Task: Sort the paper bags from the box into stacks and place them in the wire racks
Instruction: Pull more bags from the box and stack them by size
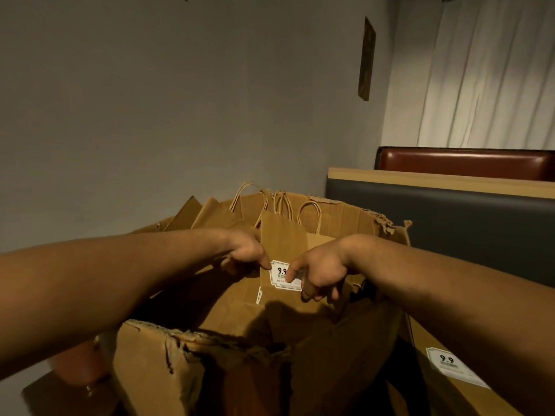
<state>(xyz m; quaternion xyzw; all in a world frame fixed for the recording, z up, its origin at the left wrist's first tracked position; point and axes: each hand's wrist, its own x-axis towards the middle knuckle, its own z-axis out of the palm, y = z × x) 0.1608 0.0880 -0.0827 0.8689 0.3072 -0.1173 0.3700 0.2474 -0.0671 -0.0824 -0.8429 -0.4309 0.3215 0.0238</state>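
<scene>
Head view, the only one on offer: both arms reach forward into a big torn cardboard box (168, 364), and the action is right in the middle. The left hand (247, 255) grips the left edge of an upright paper bag (282, 244), fingers curled round the edge with the thumb tip on the front near the white price label (283, 276). The right hand (319, 273) comes in from the other side, its forefinger pressing on the label and the other fingers curled down at the bag's right edge; whether they wrap behind it cannot be told. So both hands are narrow and closed on the same bag, one at each side, which looks like a way to keep the flat bag square while it is drawn out of the pack.

The bag stands inside the box, nearer its far wall, taller than the ones around it, and probably part-way lifted. Behind it more bags lean on end with their twisted paper handles (280, 205) poking above the rim, packed on edge like files, which would explain the pinch at the sides rather than a scoop from below.

At the lower right another bag (450, 367) with the same label lies flat outside the box, possibly the start of a stack. No wire racks are in sight. Beyond the box sits a dark booth partition (450, 217), with a red padded seat back (462, 162) and a white curtain (492, 79) above.
</scene>
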